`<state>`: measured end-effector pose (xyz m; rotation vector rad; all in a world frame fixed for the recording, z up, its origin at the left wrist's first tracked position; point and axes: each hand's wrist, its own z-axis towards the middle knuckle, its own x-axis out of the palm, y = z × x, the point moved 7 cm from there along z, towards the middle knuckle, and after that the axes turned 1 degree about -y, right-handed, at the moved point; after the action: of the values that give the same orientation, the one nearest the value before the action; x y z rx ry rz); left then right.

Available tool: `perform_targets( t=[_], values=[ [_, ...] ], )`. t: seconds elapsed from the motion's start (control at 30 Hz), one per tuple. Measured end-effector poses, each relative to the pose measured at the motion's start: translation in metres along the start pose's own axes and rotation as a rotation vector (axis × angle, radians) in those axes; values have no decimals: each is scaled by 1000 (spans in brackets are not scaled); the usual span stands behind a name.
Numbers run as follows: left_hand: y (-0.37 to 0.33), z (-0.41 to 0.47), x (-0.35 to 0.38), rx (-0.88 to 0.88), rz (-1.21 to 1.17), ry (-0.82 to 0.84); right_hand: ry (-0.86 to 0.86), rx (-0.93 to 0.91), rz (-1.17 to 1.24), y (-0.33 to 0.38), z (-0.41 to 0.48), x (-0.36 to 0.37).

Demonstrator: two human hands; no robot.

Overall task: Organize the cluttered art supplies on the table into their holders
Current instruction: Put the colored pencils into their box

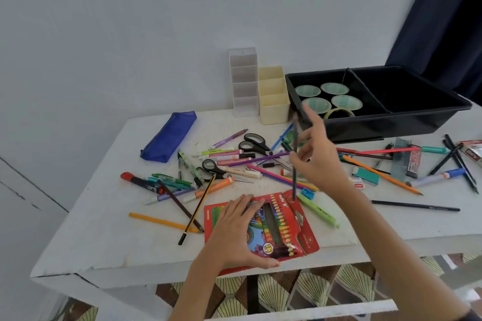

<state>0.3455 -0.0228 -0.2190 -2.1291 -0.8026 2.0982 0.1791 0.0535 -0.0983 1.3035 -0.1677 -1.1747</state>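
**Pencil over the red pack**

At lower centre, a dark pencil point(295, 164) stands nearly upright, its tip at the open flap of the red pencil pack point(287, 227). The right hand point(318, 161) pinches it, forefinger raised. The left hand point(234, 232) presses flat on the pack. Pens and scissors point(254, 143) litter the white table point(104, 242).

- Left hand point(236, 232): palm down, fingers straight and close together, laid flat on the crayon pack point(287, 227); thumb spread along the pack's near edge.
- Left forearm point(193, 292): bare, rising from the lower edge of view.
- Right hand point(319, 161): held higher than the left; thumb and curled fingers pinch a dark pencil point(294, 182) nearly upright; index finger extended upward.
- Right forearm point(391, 242): bare, entering from the lower right corner.
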Motion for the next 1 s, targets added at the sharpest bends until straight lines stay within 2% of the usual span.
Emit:
perform_targets(
  t=[0.2,0.3,0.4,0.47,0.6,0.67,0.8,1.0],
  values=[
    [13,2,-8,-4,-43,14,-163,454,375,-75,-28,-28],
    [16,3,-13,8,-88,4,-147,545,573,-94,-51,-20],
    [16,4,-15,19,-114,-9,-87,540,641,-98,-70,-4],
    [17,4,-16,20,-116,-3,-45,484,554,-97,-77,5],
    [18,3,-17,14,-135,4,66,128,-158,-84,-74,15],
    [18,4,-16,14,-118,9,135,-42,-352,-73,-71,28],
    [18,4,-15,15,-126,7,187,-135,-398,-67,-57,52],
    [20,5,-11,4,-109,10,124,-36,-358,-71,-45,67]
  ],
)
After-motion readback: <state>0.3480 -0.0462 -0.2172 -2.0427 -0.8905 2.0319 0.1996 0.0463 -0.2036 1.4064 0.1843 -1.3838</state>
